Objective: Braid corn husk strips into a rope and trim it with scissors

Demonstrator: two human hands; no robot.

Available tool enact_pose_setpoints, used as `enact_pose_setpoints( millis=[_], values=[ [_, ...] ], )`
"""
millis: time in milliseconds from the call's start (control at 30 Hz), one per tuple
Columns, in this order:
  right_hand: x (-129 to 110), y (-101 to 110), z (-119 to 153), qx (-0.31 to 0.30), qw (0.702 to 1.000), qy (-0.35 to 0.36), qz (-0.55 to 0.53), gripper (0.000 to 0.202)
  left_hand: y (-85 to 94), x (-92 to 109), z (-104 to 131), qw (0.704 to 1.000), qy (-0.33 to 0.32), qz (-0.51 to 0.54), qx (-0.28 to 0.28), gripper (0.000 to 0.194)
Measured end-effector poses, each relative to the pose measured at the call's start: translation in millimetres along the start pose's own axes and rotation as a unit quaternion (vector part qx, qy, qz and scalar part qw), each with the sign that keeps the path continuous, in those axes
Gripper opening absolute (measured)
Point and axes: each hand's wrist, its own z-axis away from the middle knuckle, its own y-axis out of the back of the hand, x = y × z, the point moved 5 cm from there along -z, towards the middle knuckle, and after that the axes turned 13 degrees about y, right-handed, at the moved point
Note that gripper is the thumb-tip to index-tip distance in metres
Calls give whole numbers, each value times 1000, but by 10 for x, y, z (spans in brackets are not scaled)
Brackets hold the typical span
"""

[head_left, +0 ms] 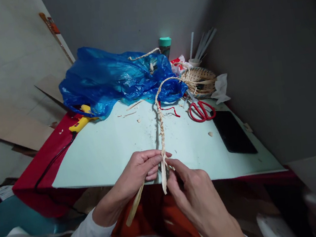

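A pale braided straw cord (161,128) runs from the woven basket across the table to my hands at the near edge. Thumb and fingers of my left hand (145,166) pinch the lower end of the braid. One loose flat strip (135,206) hangs down below that hand, and another pale strip (164,176) dangles between both hands. Close on the right, my right hand (193,188) has its thumb and index finger curled in at the loose ends of the braid. What lies between those fingertips is partly hidden.
A blue plastic bag (111,78) covers the table's back left, beside a yellow glue gun (80,123). Red-handled scissors (202,111), a black tablet-like slab (233,131) and the woven basket (201,81) lie on the right. A grey wall (279,58) borders that side.
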Motion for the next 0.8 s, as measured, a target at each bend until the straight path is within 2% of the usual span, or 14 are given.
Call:
enact_pose_setpoints(
  millis=[367,500,600,700,800],
  values=[
    [14,45,-97,-104,987,42,119,36,-31,76,30,996,-37,-69,38,27],
    [35,49,-130,-115,987,33,105,29,-42,96,43,989,-62,-82,103,27],
    [27,61,-96,-115,991,20,61,25,-35,81,42,985,-55,-81,141,29],
    [50,126,-19,-101,995,10,12,28,-20,61,39,987,-43,-61,141,32],
    [139,248,41,-31,999,-12,8,31,-2,48,36,990,-42,-44,128,34]
  ],
)
